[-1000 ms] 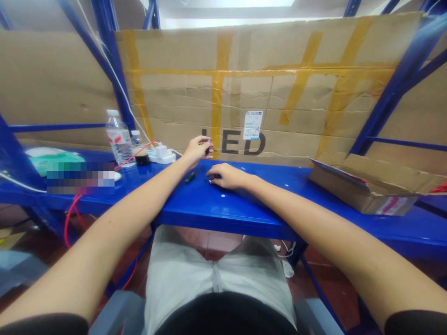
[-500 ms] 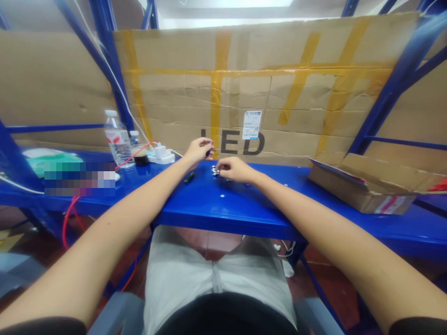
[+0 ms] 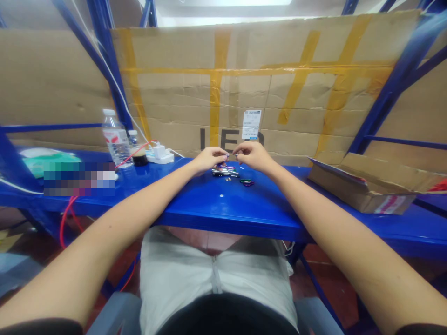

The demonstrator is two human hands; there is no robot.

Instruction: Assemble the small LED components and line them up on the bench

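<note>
My left hand [image 3: 210, 159] is above the far part of the blue shelf top, fingertips pinched on a small purple piece [image 3: 226, 155] whose kind I cannot make out. Facing it, my right hand [image 3: 254, 156] pinches a tiny silvery part [image 3: 236, 156], mostly hidden by the fingers. The two sets of fingertips are close together. Below them lies a small pile of shiny silver and purple metal pieces [image 3: 222, 172]. One small silver bit [image 3: 228, 179] sits apart from the pile, and green and purple clip-like loops [image 3: 247, 182] lie to its right.
At the left stand a water bottle [image 3: 117, 139], a small bottle of dark liquid [image 3: 138, 151] and a white power strip [image 3: 162, 157] with cables. A cardboard tray [image 3: 370, 186] is at the right. A large taped cardboard sheet [image 3: 181, 102] rises behind the blue shelf top [image 3: 195, 202].
My right hand has lifted off the silver pieces and moved right with a tiny part. My left hand has come down and right towards it. The pile and loops are now more exposed.
</note>
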